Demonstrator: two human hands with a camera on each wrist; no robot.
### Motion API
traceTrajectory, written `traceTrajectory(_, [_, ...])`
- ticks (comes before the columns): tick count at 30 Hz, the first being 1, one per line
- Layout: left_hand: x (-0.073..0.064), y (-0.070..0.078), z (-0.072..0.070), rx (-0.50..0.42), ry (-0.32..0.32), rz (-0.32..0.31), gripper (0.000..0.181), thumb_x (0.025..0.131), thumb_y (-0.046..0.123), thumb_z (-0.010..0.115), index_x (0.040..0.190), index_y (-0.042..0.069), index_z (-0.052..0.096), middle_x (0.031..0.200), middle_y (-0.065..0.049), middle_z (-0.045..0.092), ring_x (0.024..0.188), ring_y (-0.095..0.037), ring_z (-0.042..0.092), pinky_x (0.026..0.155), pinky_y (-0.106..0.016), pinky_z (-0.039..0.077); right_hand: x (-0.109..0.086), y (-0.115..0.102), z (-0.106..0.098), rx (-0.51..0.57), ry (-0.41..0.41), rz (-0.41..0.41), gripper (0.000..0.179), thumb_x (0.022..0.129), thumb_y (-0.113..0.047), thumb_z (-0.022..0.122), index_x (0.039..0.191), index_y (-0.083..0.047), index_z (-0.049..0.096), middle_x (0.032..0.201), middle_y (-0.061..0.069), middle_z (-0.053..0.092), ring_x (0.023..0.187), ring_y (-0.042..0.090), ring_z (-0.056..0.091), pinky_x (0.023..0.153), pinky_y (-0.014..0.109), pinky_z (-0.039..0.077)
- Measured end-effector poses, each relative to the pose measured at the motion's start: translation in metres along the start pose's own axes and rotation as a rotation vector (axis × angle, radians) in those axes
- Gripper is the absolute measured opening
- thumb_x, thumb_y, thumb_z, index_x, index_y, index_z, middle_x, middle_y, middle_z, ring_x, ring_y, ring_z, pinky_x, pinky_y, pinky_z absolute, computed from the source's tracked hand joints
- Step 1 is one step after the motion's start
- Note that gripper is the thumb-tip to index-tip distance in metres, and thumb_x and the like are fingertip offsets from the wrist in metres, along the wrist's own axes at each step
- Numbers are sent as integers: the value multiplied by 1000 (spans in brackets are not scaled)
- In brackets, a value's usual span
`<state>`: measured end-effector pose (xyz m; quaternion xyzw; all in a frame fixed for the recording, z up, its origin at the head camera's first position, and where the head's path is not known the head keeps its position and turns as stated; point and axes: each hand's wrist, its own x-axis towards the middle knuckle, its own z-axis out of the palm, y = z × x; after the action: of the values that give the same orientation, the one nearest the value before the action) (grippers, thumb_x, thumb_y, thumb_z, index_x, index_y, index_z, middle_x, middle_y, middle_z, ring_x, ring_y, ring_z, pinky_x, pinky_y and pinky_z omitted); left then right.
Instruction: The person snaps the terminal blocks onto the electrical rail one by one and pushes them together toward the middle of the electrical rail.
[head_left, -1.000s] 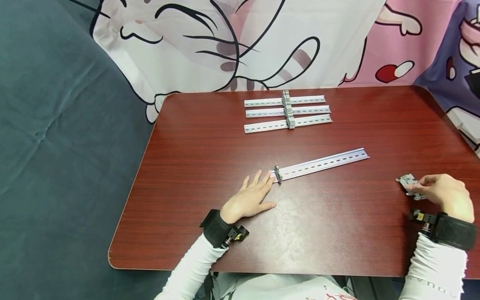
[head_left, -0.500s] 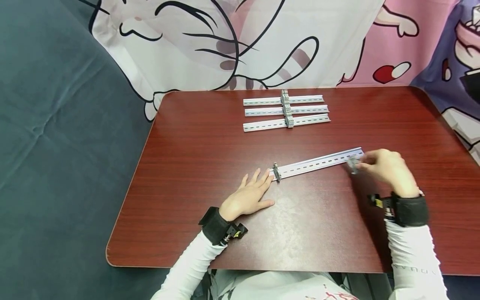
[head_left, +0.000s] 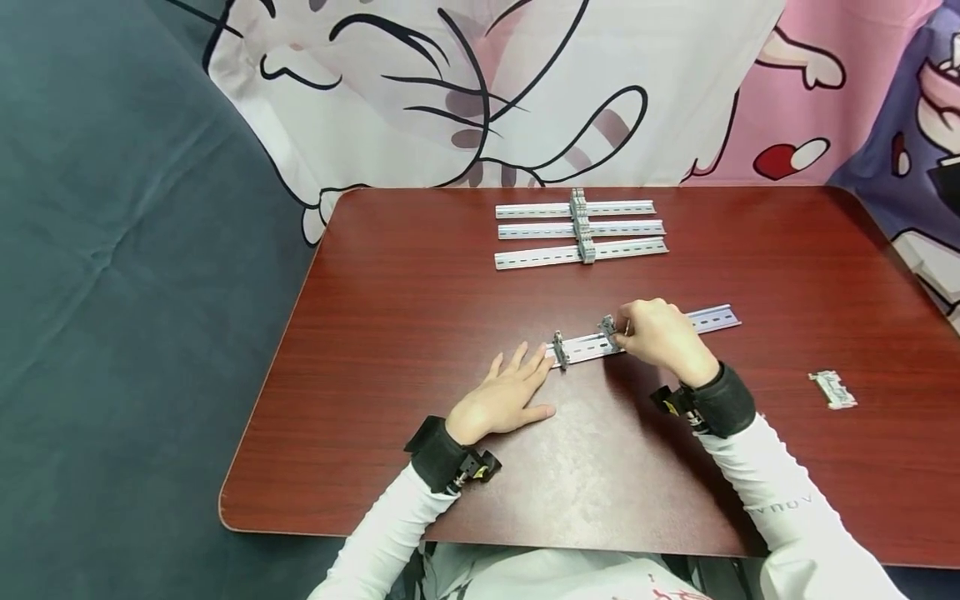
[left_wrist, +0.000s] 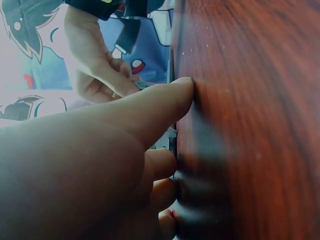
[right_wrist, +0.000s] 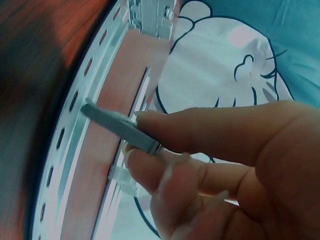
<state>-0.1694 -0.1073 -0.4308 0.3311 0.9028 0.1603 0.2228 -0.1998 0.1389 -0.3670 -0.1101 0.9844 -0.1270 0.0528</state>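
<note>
A slotted metal DIN rail point(head_left: 716, 318) lies slanted across the middle of the table. My left hand point(head_left: 501, 398) lies spread on the tabletop, its fingertips at the rail's left end. Just beside those fingertips, a small terminal block point(head_left: 560, 350) sits across the rail. My right hand point(head_left: 667, 337) pinches a grey terminal block point(right_wrist: 120, 127) between thumb and fingers, over the rail to the right of the seated one. In the right wrist view the held block is tilted above the slots; whether it touches the rail is unclear. The left wrist view mostly shows the left thumb point(left_wrist: 165, 100).
At the back, three shorter rails point(head_left: 525, 212) lie roughly parallel, with a row of terminal blocks point(head_left: 581, 225) across their middles. A lone pale terminal block point(head_left: 832, 389) lies on the table point(head_left: 750, 467) at the right. A printed cloth point(head_left: 420, 158) hangs behind the table's far edge.
My right hand picked up a terminal block at the right and carried it left over the rail, leaving one block behind. The left hand stays in place at the rail's end.
</note>
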Motion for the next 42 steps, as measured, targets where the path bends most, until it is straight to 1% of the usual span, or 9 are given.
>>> traceTrajectory(3, [-1, 0, 0, 2, 1, -2, 76, 98, 48, 50, 157, 15, 15, 164, -2, 5, 152, -27, -1, 120, -54, 5, 0, -4, 4, -3, -2, 3, 11, 77, -15, 71, 70, -11, 64, 60, 2, 59, 57, 24, 56, 50, 39, 41])
traceTrajectory(8, [1, -1, 0, 22, 13, 1, 75, 97, 47, 50, 156, 15, 16, 164, -3, 6, 152, -29, 1, 120, -54, 7, 2, -8, 10, 1, 6, 7, 13, 76, -16, 71, 66, -11, 63, 60, 3, 59, 57, 27, 57, 49, 41, 41])
traceTrajectory(13, [3, -2, 1, 18, 0, -2, 76, 98, 48, 49, 157, 16, 13, 164, -2, 4, 152, -27, -1, 120, -54, 5, 2, -11, 13, -2, 8, 10, 16, 76, -16, 70, 65, -11, 61, 60, 4, 59, 57, 28, 57, 49, 42, 41])
traceTrajectory(18, [2, -1, 0, 11, -3, -1, 76, 98, 48, 49, 157, 16, 15, 164, -2, 5, 152, -27, 0, 120, -54, 6, 2, -12, 16, -5, 11, 16, 17, 76, -17, 71, 64, -11, 60, 62, 6, 61, 58, 30, 59, 49, 43, 42])
traceTrajectory(20, [2, -1, -1, 11, -4, -2, 76, 98, 48, 49, 157, 16, 15, 164, -2, 4, 152, -27, 0, 120, -54, 6, 2, -12, 17, -9, 7, 17, 19, 76, -18, 71, 63, -11, 60, 62, 6, 61, 57, 29, 59, 48, 42, 41])
traceTrajectory(25, [2, 0, -2, 10, -8, -1, 76, 98, 48, 49, 157, 16, 14, 164, -2, 4, 152, -27, -1, 120, -54, 5, 3, -13, 18, -20, -11, 26, 26, 77, -18, 70, 57, -13, 53, 57, 3, 55, 55, 25, 55, 46, 38, 37])
traceTrajectory(31, [1, 0, -4, -1, -7, 1, 75, 98, 48, 49, 157, 15, 15, 164, -3, 4, 152, -28, -1, 120, -53, 5, 2, -14, 18, -27, -22, 38, 33, 79, -20, 69, 55, -14, 47, 56, 1, 49, 54, 23, 50, 45, 36, 34])
traceTrajectory(37, [1, 0, -3, -6, -6, 1, 75, 98, 47, 49, 157, 15, 15, 164, -3, 5, 152, -28, -1, 120, -53, 5, 2, -14, 19, -41, -36, 35, 35, 80, -21, 68, 55, -15, 44, 56, -1, 46, 54, 21, 48, 46, 35, 34])
traceTrajectory(42, [2, -1, -2, 3, -12, -4, 75, 98, 47, 49, 157, 15, 15, 164, -3, 5, 152, -27, -1, 121, -53, 5, 3, -14, 19, -40, -63, 34, 34, 81, -20, 66, 56, -15, 43, 55, -3, 42, 53, 18, 45, 47, 33, 33])
